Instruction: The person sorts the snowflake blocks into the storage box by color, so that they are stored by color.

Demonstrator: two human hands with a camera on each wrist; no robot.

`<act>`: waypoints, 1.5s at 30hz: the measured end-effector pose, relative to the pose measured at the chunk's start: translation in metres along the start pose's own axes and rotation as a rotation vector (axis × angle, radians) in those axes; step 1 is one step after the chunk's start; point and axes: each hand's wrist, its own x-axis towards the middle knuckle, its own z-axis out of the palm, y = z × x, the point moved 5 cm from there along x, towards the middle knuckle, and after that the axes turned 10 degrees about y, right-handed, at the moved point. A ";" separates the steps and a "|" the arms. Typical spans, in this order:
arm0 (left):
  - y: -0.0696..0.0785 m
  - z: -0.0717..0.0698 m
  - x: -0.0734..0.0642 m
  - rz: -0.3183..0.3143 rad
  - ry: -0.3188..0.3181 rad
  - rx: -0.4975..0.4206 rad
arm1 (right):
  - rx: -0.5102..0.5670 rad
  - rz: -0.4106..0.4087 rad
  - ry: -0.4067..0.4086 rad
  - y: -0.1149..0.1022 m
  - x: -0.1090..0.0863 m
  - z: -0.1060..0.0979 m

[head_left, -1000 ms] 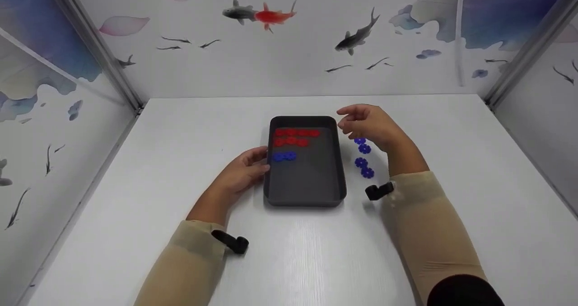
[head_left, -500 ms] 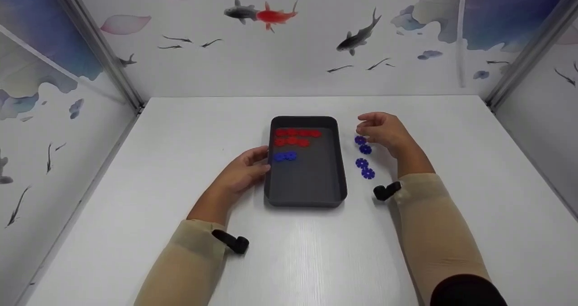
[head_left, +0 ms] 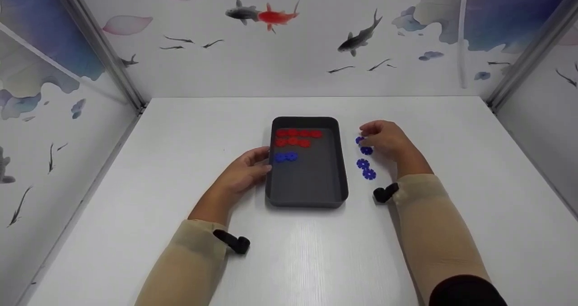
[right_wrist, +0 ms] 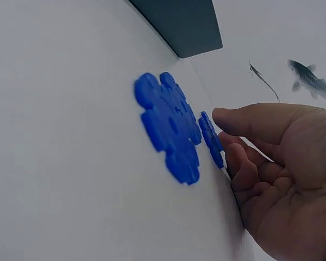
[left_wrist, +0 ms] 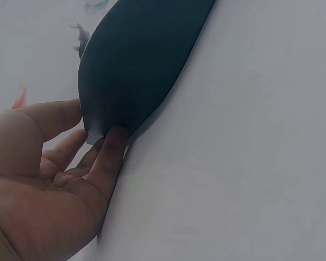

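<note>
My left hand (head_left: 243, 173) holds the dark grey tray (head_left: 307, 191) at its left side, thumb at the rim. In the left wrist view, its fingertips (left_wrist: 117, 136) lie against the tray's outer wall (left_wrist: 136, 65). Right of the tray, my right hand (head_left: 388, 139) is low over the table with bent fingers. Its thumb overlaps the farthest blue flower-shaped disc (head_left: 359, 140); in the right wrist view that blue disc (right_wrist: 211, 140) lies right at the thumb and fingertips. Another blue disc (head_left: 366, 150) is beside it, and a nearer pair of blue discs (head_left: 369, 174) lies closer to me.
Inside the tray, several red discs (head_left: 292, 141) form two rows at the far end, with a short row of blue discs (head_left: 286, 157) below them. The white table (head_left: 293, 256) is bounded by a back panel (head_left: 289, 71) printed with fish and by side panels.
The right hand has moved right and then down toward me, from beside the tray's far right corner to the farthest blue disc. My left hand stays at the tray.
</note>
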 end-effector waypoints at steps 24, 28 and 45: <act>0.000 0.001 0.000 -0.002 0.003 0.018 | 0.154 -0.030 0.047 -0.008 0.000 -0.003; 0.001 0.000 0.000 -0.001 0.004 0.017 | 0.306 -0.002 0.047 -0.013 -0.001 -0.004; 0.001 0.000 -0.001 0.004 -0.014 0.002 | 0.361 -0.163 -0.066 -0.070 -0.040 0.001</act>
